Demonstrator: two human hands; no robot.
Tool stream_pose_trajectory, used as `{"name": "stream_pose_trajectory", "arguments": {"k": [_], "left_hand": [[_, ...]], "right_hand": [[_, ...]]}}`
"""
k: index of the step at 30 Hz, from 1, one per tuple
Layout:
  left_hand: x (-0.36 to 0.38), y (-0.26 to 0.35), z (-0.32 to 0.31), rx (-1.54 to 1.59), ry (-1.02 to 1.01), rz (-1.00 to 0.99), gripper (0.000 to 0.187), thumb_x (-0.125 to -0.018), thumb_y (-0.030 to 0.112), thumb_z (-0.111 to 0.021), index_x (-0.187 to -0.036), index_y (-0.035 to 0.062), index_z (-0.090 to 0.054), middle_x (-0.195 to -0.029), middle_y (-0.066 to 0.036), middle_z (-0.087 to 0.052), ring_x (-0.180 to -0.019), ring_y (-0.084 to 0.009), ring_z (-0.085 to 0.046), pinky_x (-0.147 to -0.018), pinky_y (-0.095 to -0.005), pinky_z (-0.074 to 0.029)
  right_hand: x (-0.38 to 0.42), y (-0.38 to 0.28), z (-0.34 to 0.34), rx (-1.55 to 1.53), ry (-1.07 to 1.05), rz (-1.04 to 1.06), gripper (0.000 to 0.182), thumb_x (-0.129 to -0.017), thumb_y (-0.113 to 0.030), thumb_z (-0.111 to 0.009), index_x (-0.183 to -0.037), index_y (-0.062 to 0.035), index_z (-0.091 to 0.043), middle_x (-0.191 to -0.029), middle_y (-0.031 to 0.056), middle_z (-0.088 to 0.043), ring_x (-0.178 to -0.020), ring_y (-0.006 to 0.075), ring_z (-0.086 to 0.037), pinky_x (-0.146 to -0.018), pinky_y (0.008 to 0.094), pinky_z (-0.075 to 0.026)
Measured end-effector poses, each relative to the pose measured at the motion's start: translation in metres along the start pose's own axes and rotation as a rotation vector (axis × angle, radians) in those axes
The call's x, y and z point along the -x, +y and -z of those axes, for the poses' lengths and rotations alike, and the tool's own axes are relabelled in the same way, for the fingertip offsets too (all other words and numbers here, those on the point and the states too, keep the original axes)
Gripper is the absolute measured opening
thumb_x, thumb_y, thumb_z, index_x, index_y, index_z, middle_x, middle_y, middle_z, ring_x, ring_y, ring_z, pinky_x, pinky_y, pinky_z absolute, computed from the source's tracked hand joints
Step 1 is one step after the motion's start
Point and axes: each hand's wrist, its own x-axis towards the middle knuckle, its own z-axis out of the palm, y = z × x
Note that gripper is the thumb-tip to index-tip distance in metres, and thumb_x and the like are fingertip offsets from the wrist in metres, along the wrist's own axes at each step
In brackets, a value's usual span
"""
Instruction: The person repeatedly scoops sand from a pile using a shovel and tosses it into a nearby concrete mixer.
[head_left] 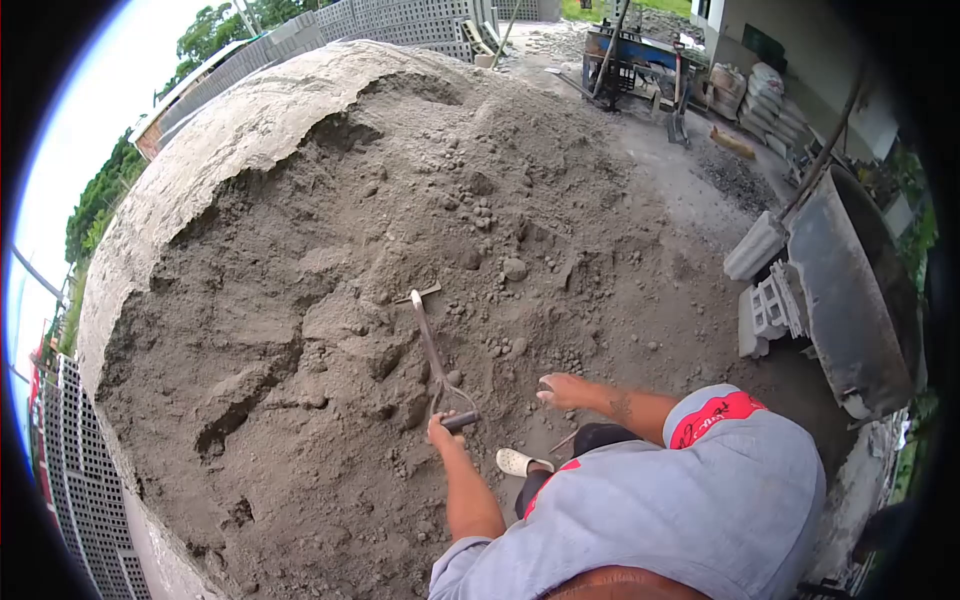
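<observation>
My left hand is closed at the grip of a shovel. The grip is a dark bar on a D-shaped metal frame, and the brown shaft slopes away from me. At its far end the shovel meets the sand pile, with only a light metal edge showing and the rest of the blade hidden. To the right, my right hand hovers above the sand, apart from the shovel. It holds nothing, and its fingers look loosely bent and apart.
Lumps of sand lie over the slope. A large curved metal drum stands at right, beside concrete blocks. Behind are a blue machine, another shovel and stacked sacks. A light shoe shows below my hands.
</observation>
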Motion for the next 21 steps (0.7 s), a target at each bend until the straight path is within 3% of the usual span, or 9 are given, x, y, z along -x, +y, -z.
{"name": "stream_pose_trajectory", "arguments": {"k": [2,3,7,9,11,14,16,18,21], "left_hand": [[0.023,-0.02,0.006,-0.114,0.222,0.132,0.01,-0.076,0.009,-0.052,-0.084,0.0024,-0.051,-0.081,-0.013,-0.054,-0.076,-0.0264,-0.057,-0.069,-0.0407,-0.048],[0.029,-0.032,0.004,-0.129,0.22,0.14,0.01,-0.076,0.009,-0.052,-0.084,0.0024,-0.051,-0.081,-0.013,-0.054,-0.076,-0.0264,-0.057,-0.069,-0.0407,-0.048],[0.056,-0.087,-0.024,-0.081,0.111,0.114,0.016,-0.078,0.012,-0.054,-0.09,0.0019,-0.05,-0.086,-0.013,-0.058,-0.08,-0.025,-0.058,-0.069,-0.0377,-0.047],[0.077,-0.107,-0.029,-0.054,0.029,0.071,0.019,-0.078,0.012,-0.055,-0.094,0.0015,-0.05,-0.087,-0.012,-0.058,-0.081,-0.0252,-0.058,-0.069,-0.0368,-0.047],[0.091,-0.119,-0.024,-0.038,0.024,0.07,0.021,-0.077,0.011,-0.057,-0.095,0.001,-0.051,-0.087,-0.011,-0.059,-0.082,-0.0242,-0.057,-0.069,-0.0366,-0.046],[0.122,-0.109,-0.012,-0.053,-0.04,0.071,0.016,-0.069,0.003,-0.056,-0.084,0.0004,-0.054,-0.081,-0.01,-0.059,-0.079,-0.0238,-0.057,-0.077,-0.036,-0.046],[0.134,-0.103,-0.001,0.015,-0.053,0.006,0.02,-0.067,0.001,-0.056,-0.087,0.0022,-0.054,-0.081,-0.008,-0.059,-0.082,-0.0233,-0.056,-0.078,-0.0355,-0.043],[0.162,-0.088,-0.008,0.013,0.063,0.0,0.025,-0.066,0.001,-0.058,-0.091,0.0044,-0.052,-0.082,-0.006,-0.06,-0.084,-0.0218,-0.056,-0.077,-0.0364,-0.042],[0.196,-0.055,-0.015,-0.033,0.171,-0.047,0.019,-0.069,0.001,-0.059,-0.087,0.005,-0.054,-0.08,-0.007,-0.059,-0.084,-0.0207,-0.056,-0.077,-0.0376,-0.04]], "right_hand": [[0.021,0.056,-0.008,-0.025,-0.066,-0.121,0.05,-0.083,-0.04,-0.049,-0.115,-0.0011,-0.05,-0.11,0.0226,-0.054,-0.104,0.0364,-0.051,-0.087,0.0433,-0.04],[0.038,0.079,-0.013,-0.061,-0.143,-0.238,0.048,-0.082,-0.04,-0.05,-0.111,-0.0011,-0.054,-0.107,0.0227,-0.056,-0.101,0.0365,-0.052,-0.085,0.0429,-0.041],[0.125,0.148,-0.001,-0.002,-0.145,-0.239,0.047,-0.081,-0.04,-0.051,-0.102,0.0015,-0.058,-0.098,0.0226,-0.059,-0.095,0.0367,-0.056,-0.081,0.0423,-0.043],[0.176,0.171,-0.005,-0.122,-0.168,-0.395,0.045,-0.081,-0.04,-0.051,-0.1,0.0005,-0.06,-0.097,0.0209,-0.06,-0.094,0.0351,-0.057,-0.08,0.0414,-0.043],[0.217,0.209,-0.014,-0.149,-0.137,-0.409,0.046,-0.081,-0.041,-0.051,-0.1,0.0004,-0.06,-0.097,0.0204,-0.061,-0.093,0.035,-0.057,-0.079,0.0415,-0.044],[0.258,0.245,-0.013,-0.126,-0.131,-0.462,0.047,-0.081,-0.042,-0.051,-0.101,0.0001,-0.06,-0.096,0.0192,-0.062,-0.089,0.0331,-0.059,-0.077,0.0404,-0.044],[0.259,0.259,-0.014,-0.051,-0.214,-0.468,0.047,-0.081,-0.042,-0.051,-0.101,-0.0001,-0.06,-0.094,0.0186,-0.062,-0.086,0.0314,-0.06,-0.076,0.0392,-0.045],[0.23,0.272,-0.019,-0.126,-0.248,-0.492,0.047,-0.082,-0.043,-0.05,-0.1,-0.0011,-0.061,-0.091,0.0163,-0.064,-0.081,0.0268,-0.061,-0.073,0.036,-0.046],[0.15,0.234,-0.007,-0.12,-0.265,-0.359,0.047,-0.083,-0.043,-0.05,-0.102,-0.0017,-0.061,-0.089,0.0127,-0.065,-0.077,0.0218,-0.061,-0.069,0.0334,-0.047]]}}
